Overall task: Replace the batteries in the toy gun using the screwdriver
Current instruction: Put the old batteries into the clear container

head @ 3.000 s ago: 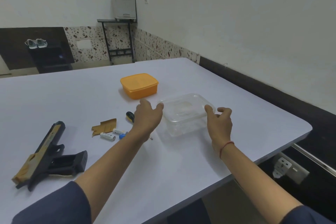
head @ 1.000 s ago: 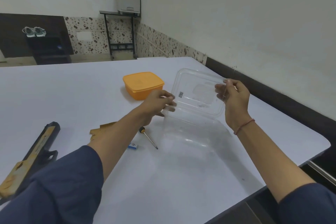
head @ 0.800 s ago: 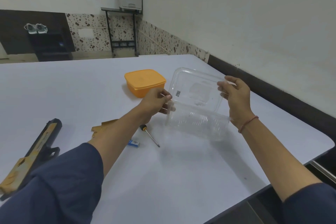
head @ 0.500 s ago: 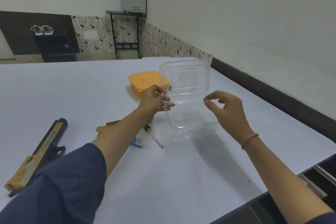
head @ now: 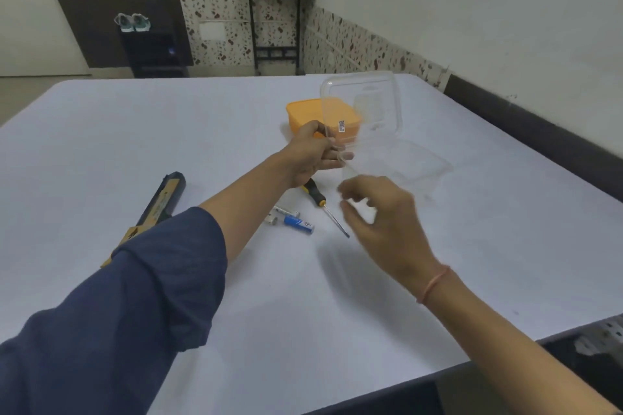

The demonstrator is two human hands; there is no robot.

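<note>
Toy gun (head: 161, 200) lies flat; screwdriver (head: 324, 206) beside batteries (head: 298, 223).

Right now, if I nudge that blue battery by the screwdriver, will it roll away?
Probably yes: the blue battery is a smooth cylinder lying on its side on the flat table. It looks small, so it is likely light and easy to pinch up.

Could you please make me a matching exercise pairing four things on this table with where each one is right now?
Things:
1. clear lid
2. orange box
3. screwdriver
4. toy gun

Places:
A. partly hidden behind the left sleeve
B. held up in the left hand
C. lying on the table beside the batteries
D. standing behind the lid, seen partly through it

Pairs: 1-B, 2-D, 3-C, 4-A
</note>
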